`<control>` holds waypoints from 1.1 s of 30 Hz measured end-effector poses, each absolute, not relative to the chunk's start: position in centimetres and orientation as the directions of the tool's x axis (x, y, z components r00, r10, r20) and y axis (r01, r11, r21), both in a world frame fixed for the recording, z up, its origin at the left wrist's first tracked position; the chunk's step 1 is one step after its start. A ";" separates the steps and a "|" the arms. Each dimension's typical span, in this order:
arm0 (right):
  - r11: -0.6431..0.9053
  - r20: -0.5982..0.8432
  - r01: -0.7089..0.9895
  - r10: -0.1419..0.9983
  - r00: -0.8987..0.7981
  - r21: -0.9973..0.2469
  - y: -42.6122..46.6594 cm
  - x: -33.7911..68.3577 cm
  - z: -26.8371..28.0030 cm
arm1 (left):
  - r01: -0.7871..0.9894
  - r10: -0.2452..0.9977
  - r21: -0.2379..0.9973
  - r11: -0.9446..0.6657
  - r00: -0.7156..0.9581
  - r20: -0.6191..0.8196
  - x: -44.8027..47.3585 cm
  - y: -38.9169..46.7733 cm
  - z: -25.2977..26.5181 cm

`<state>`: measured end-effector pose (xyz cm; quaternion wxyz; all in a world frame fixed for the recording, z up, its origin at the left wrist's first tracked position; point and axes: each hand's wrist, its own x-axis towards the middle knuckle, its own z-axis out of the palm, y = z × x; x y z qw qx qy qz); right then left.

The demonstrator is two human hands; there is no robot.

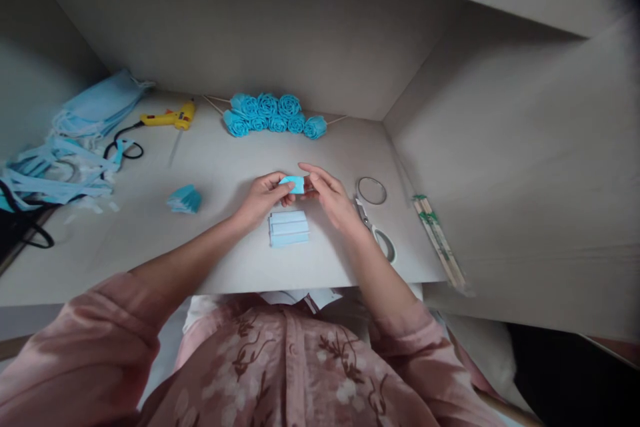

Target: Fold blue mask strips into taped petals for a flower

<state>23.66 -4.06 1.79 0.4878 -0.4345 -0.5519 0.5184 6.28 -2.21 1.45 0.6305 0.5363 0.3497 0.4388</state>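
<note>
My left hand (269, 193) pinches a small folded piece of light-blue mask fabric (297, 184) between thumb and fingers, above the table. At the piece's right edge is my right hand (327, 195), its index finger raised and the other fingers curled in. Something thin shows at its fingertips, too small to name. Just below both hands lies a stack of cut pale-blue mask pieces (289, 229). Further left sits a small pile of brighter blue pieces (185, 199). Scissors (379, 235) with pale handles lie right of my right wrist, below a ring-shaped roll (371, 191).
Several blue fabric roses (268, 113) on sticks lie along the back wall. A yellow glue gun (173, 117) with a black cord rests at back left, near whole masks (100, 107) and a heap of scraps (55, 173). Packaged sticks (440, 240) lie at the right wall.
</note>
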 end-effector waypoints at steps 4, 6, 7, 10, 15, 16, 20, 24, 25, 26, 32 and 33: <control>0.091 0.097 -0.044 0.980 -0.171 -0.995 -4.1 23.6 1.9 | -0.108 0.938 0.994 0.018 0.346 0.020 6.3 -2.1 1.2; 0.099 0.103 -0.031 0.981 -0.166 -0.995 -4.1 23.6 2.0 | -0.100 0.938 0.995 0.014 0.347 0.022 6.3 -2.1 1.2; 0.101 0.104 -0.024 0.982 -0.159 -0.995 -4.0 23.6 1.9 | -0.102 0.935 0.995 0.014 0.353 0.023 6.4 -2.1 1.2; 0.110 0.112 -0.017 0.984 -0.140 -0.994 -3.9 23.6 1.8 | -0.109 0.928 0.994 0.023 0.373 0.019 6.4 -2.2 1.2; 0.126 0.124 0.006 0.984 -0.130 -0.992 -3.9 23.6 1.8 | -0.125 0.931 0.991 0.049 0.365 0.000 6.4 -2.1 1.2; 0.123 0.121 0.008 0.984 -0.132 -0.992 -3.9 23.6 1.8 | -0.124 0.933 0.991 0.053 0.361 -0.005 6.4 -2.1 1.2; 0.120 0.119 -0.001 0.983 -0.137 -0.993 -4.0 23.6 1.8 | -0.114 0.936 0.993 0.042 0.353 0.000 6.4 -2.1 1.2; 0.149 0.150 -0.014 0.984 -0.096 -0.989 -3.8 23.8 1.7 | -0.116 0.937 0.993 0.029 0.348 0.013 6.4 -2.1 1.3; 0.154 0.155 -0.012 0.985 -0.081 -0.988 -3.7 23.8 1.6 | -0.115 0.938 0.993 0.030 0.347 0.011 6.4 -2.1 1.3; 0.162 0.161 -0.001 0.985 -0.064 -0.987 -3.7 23.8 1.5 | -0.113 0.938 0.993 0.031 0.345 0.010 6.4 -2.1 1.2; 0.275 0.295 0.260 0.955 0.040 -0.926 -3.5 23.7 1.3 | -0.107 0.953 0.994 -0.010 0.301 0.042 6.4 -1.6 0.5; 0.286 0.314 0.276 0.947 0.064 -0.918 -3.3 24.0 1.6 | -0.103 0.956 0.995 -0.014 0.291 0.044 6.4 -1.5 0.4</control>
